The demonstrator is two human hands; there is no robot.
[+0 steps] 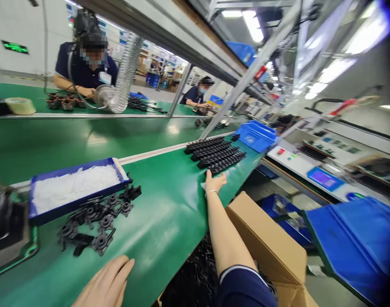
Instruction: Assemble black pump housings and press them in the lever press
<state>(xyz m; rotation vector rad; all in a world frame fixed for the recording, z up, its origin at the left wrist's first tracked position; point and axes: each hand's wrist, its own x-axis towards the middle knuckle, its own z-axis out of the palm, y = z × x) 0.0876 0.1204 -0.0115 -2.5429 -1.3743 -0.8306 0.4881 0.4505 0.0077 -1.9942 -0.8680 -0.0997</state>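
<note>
My right hand (pixel 215 182) reaches forward over the green table. Its thumb and fingers are apart, close to the near edge of the rows of black plastic parts (pixel 218 152); whether it touches them I cannot tell. My left hand (pixel 107 283) lies at the table's near side, fingers stretched out and nothing in them. Just beyond it is a loose pile of black plastic parts (pixel 102 221) with round centres and arms. Behind that pile stands a blue tray (pixel 82 206) holding white, powdery-looking or flaky material.
An open cardboard box (pixel 272 234) with many black parts sits below the table edge, under my right arm. A blue bin (pixel 255 135) stands at the far end. Two co-workers (pixel 86 70) sit across the bench. A blurred dark object (pixel 7 230) is at left.
</note>
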